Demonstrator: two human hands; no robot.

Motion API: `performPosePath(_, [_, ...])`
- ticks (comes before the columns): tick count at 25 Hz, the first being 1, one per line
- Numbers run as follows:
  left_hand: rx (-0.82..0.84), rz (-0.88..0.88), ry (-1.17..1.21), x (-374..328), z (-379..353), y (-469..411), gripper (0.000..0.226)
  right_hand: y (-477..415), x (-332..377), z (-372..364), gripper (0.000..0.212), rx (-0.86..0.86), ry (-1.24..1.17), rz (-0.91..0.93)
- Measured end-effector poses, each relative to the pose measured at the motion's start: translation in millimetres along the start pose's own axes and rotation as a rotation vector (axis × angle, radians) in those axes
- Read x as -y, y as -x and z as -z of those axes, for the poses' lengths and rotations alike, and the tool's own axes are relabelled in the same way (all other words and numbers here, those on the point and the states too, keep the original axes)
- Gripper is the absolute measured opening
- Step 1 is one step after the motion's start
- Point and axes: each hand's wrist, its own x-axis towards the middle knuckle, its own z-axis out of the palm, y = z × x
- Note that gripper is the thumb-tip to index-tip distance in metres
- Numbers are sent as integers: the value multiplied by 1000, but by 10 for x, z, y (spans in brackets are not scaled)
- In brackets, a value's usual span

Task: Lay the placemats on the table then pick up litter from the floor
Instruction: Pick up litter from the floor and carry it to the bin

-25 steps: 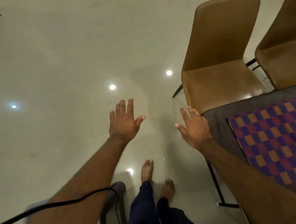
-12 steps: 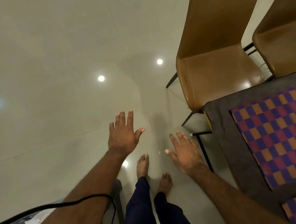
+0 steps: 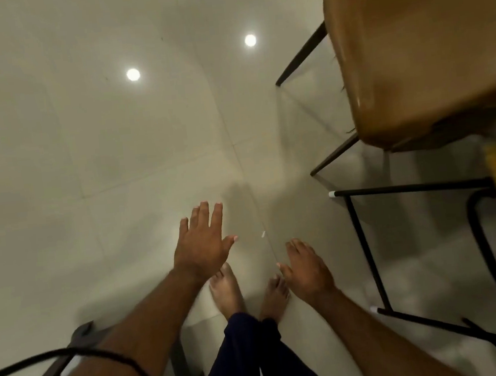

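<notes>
Hands, both released: on my feed the left hand [image 3: 202, 246] hovers palm down with straight, spread fingers and grasps nothing. The right hand [image 3: 307, 268] is likewise unladen, with its fingers loosely extended toward the floor [image 3: 102, 171]. A small white scrap [image 3: 263, 234], too small for me to identify, lies on the pale tiles between the two hands, just right of the left thumb tip. Two bare feet [image 3: 226, 290] stand near, below the hands, with dark trousers [image 3: 257, 356] above them. A black cable [image 3: 75, 354] crosses the left forearm. To the right stands a black table frame [image 3: 365, 252], and at far right a tan chair [image 3: 416, 65]. Two bright light reflections [image 3: 133, 74] mark the far tiles.
</notes>
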Motion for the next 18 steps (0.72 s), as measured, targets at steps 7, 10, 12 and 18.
performPosePath(7, [32, 136, 22, 827, -1498, -510, 81, -1498, -43, -1355, 53, 36, -21, 61])
performPosePath(10, [50, 258, 30, 1229, -1941, -643, 82, -2001, -142, -1866, 45, 23, 33, 80])
performPosePath(12, [45, 317, 36, 1454, -2162, -711, 82, -2239, -197, -2142, 49, -26, 61, 69])
performPosePath(18, [70, 315, -8, 1615, -2552, -746, 79, -2475, -230, -2454, 45, -218, 19, 174])
